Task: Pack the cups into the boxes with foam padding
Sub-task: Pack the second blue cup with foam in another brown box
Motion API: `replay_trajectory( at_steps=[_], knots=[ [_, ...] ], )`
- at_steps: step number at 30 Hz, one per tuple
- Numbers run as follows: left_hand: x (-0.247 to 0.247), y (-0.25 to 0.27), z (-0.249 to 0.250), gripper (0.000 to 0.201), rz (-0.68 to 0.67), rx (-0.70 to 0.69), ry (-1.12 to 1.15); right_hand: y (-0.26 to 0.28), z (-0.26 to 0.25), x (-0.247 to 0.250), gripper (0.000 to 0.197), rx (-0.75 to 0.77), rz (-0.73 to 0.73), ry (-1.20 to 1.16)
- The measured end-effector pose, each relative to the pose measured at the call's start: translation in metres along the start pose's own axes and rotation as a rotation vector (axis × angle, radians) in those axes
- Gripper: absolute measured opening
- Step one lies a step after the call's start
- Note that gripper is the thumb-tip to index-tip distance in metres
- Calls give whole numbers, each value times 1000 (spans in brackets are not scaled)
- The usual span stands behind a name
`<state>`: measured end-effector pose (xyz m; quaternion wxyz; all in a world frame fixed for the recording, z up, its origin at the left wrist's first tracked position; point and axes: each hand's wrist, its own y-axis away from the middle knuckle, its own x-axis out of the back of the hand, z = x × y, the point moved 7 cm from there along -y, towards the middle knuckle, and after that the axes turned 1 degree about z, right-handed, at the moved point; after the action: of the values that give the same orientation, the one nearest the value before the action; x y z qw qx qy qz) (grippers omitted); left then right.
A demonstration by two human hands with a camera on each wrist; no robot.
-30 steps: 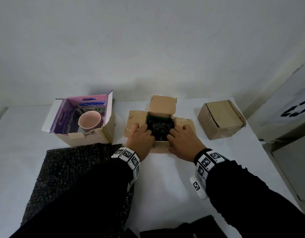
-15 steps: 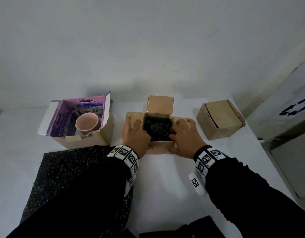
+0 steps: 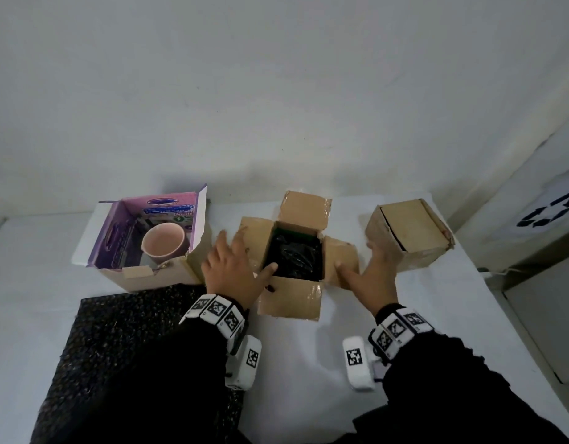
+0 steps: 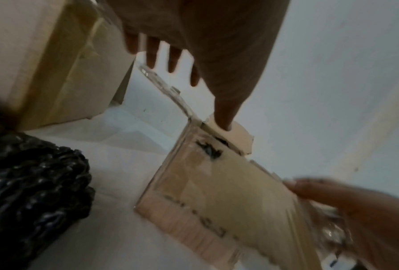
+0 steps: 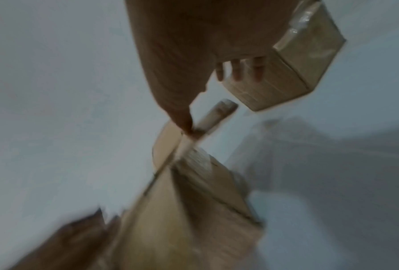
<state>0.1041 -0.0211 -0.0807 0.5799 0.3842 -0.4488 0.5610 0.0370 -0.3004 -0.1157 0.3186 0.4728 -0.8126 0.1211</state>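
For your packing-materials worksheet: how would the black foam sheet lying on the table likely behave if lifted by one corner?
The black foam sheet looks thin and bubbly, so it would probably flop and drape. It seems light for its size, and its textured surface should grip easily.

Contents of middle box [image 3: 289, 293] beneath black foam [image 3: 294, 256]: hidden. Lower body of pink cup [image 3: 163, 243]: masked by front wall of purple-lined box [image 3: 148, 277]. Print on that box: too small to read. Interior of closed box [image 3: 408, 233]: unseen. Foam sheet [image 3: 116, 341]: partly covered by left sleeve [image 3: 155, 389], cropped at bottom edge. Left hand [image 3: 233, 267]: fingertips motion-blurred. Right hand [image 3: 377, 270]: fingertip contact with closed box indeterminate. Right wrist view: smeared throughout. Recycling-marked bin [image 3: 545, 219]: cut by right edge.
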Motion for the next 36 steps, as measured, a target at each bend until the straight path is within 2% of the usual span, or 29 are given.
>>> replay_trajectory(
  at_steps=[2, 3, 4, 6, 8, 9, 11, 13, 17, 20, 23, 26, 28, 31, 33, 34, 36],
  knots=[
    [-5, -9, -10, 95, -114, 170, 103, 5, 14, -9, 54, -355, -85, -424],
    [-4, -15, -12, 95, -139, 204, 196, 7, 12, -12, 40, -431, -116, -575],
    [2, -20, -10, 93, -121, 192, 305, 6, 8, -12, 28, -434, -123, -644],
    [20, -25, 6, 85, -23, 45, 509, 2, -2, -9, 14, -356, -64, -658],
    [30, -20, 30, 75, -29, -168, 576, 1, -8, -7, 14, -284, 17, -645],
    [26, -16, 41, 69, -87, -258, 525, 4, -10, -7, 17, -275, 47, -649],
    [5, -10, 50, 61, -224, -360, 263, 8, -8, -10, 16, -282, 98, -690],
    [-15, -4, 44, 61, -306, -393, 49, 12, -11, -10, 12, -260, 146, -708],
    [-26, 5, 41, 73, -404, -466, 156, 20, -42, -14, 14, -33, 127, -648],
    [-19, 5, 39, 76, -351, -435, 208, 28, -69, -32, 17, 243, 17, -331],
    [-20, 9, 30, 78, -385, -445, 291, 33, -70, -51, 29, 505, -48, 46],
    [-27, 15, 21, 77, -344, -603, 111, 32, -62, -45, 42, 701, -83, 141],
    [-29, 17, 21, 71, -254, -675, 21, 26, -52, -35, 53, 751, -181, 122],
    [-23, 14, 25, 48, -153, -707, 91, 21, -41, -28, 73, 849, -350, 252],
    [-17, 8, 28, 33, -90, -699, 196, 18, -38, -26, 63, 867, -399, 255],
    [-17, 4, 28, 33, -83, -666, 237, 16, -38, -24, 57, 820, -395, 187],
    [-22, -4, 28, 40, -119, -555, 313, 8, -36, -20, 47, 629, -328, -42]
  ],
)
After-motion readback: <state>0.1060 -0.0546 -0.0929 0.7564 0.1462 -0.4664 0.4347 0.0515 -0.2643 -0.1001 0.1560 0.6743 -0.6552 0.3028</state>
